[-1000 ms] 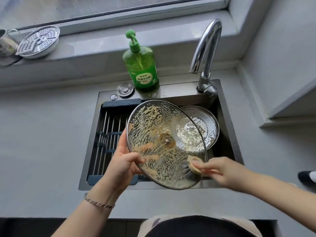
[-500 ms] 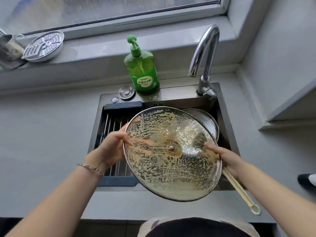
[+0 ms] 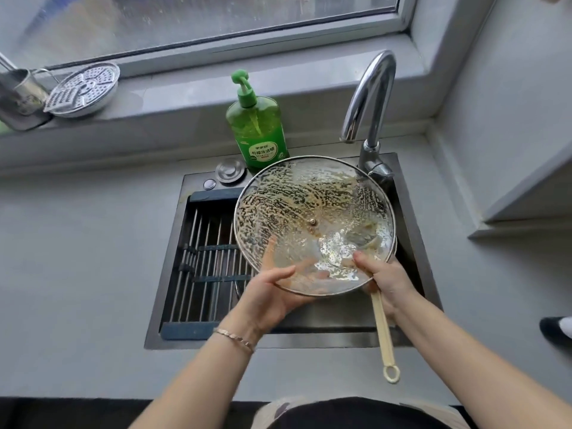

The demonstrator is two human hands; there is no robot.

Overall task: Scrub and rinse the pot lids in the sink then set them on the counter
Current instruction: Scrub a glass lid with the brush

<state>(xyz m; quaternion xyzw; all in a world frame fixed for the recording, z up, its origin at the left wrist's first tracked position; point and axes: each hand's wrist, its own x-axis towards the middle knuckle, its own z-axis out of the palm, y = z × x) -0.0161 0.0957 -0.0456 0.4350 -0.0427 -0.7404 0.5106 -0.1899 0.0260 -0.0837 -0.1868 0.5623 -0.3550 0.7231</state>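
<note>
A large glass pot lid (image 3: pixel 297 212) with a metal rim, streaked with yellowish suds, is held tilted above the sink (image 3: pixel 414 267). My left hand (image 3: pixel 272 292) grips its near edge, thumb on top and fingers showing through the glass underneath. My right hand (image 3: pixel 383 280) holds a cream long-handled brush (image 3: pixel 383 335) at the lid's lower right; the brush head sits behind the glass. A second lid lower in the basin is mostly hidden by the glass one.
A dish rack (image 3: pixel 204 258) fills the sink's left half. The faucet (image 3: pixel 368 97) arches over the back right. A green soap bottle (image 3: pixel 257 131) stands behind the sink. A metal steamer plate (image 3: pixel 83 88) and a cup (image 3: pixel 21 94) sit on the windowsill. Grey counter (image 3: pixel 77 258) surrounds the sink.
My left hand has moved from the lid's left edge to its near edge. The lid has shifted back toward the faucet. The brush went from the near edge to underneath the glass.
</note>
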